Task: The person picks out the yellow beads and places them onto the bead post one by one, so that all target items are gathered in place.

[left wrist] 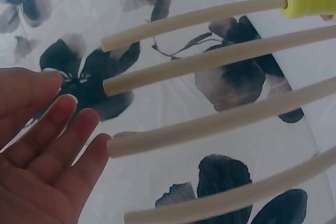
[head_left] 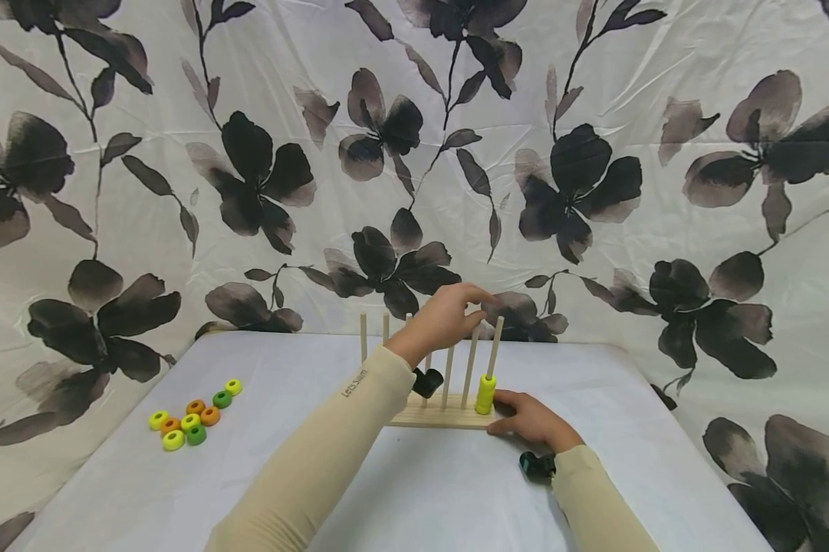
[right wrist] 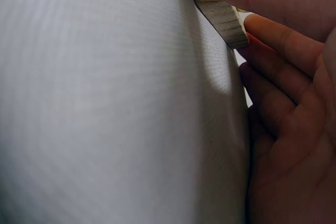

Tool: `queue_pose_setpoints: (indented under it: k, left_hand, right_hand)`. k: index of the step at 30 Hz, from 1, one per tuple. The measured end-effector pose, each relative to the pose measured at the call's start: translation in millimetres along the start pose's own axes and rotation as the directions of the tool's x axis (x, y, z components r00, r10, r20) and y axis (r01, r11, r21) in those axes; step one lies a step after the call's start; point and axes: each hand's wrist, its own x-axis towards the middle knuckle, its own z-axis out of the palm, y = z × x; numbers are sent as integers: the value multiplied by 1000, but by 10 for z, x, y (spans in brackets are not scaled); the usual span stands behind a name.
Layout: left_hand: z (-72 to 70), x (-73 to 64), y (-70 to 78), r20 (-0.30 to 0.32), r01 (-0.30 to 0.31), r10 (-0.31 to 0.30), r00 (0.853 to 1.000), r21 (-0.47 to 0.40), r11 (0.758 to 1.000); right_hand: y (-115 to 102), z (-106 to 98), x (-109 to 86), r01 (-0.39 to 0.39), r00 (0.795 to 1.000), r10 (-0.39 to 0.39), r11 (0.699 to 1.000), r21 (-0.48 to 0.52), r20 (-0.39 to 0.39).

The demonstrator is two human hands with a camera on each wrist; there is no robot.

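A wooden peg rack (head_left: 442,417), with several upright pegs on a flat base, stands toward the back of the table. Yellow beads (head_left: 486,395) are stacked low on its rightmost peg. My left hand (head_left: 449,318) hovers at the tops of the pegs, fingers loosely bent and nothing between them. In the left wrist view its fingertips are near the tips of the bare pegs (left wrist: 210,64). With thumb in front and fingers behind, my right hand (head_left: 531,420) holds the right end of the base. The right wrist view shows the base's end (right wrist: 223,22) between thumb and fingers.
Loose yellow, orange and green beads (head_left: 189,422) lie in a group on the left of the white-covered table (head_left: 304,368). A floral cloth (head_left: 379,192) hangs behind the table. My left forearm crosses in front of the rack's left part.
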Motion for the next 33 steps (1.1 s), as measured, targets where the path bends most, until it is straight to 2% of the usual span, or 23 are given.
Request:
queue_pose_setpoints:
  k: [14, 33]
  left_hand:
    - [-216, -234, -240, -101, 34, -31, 994, 27, 999]
    - [-613, -611, -587, -217, 91, -82, 973, 31, 995]
  right_hand:
    - [52, 11, 24, 40, 999, -40, 999, -12, -9]
    - [8, 17, -3, 27, 1000, -27, 1000, -3, -14]
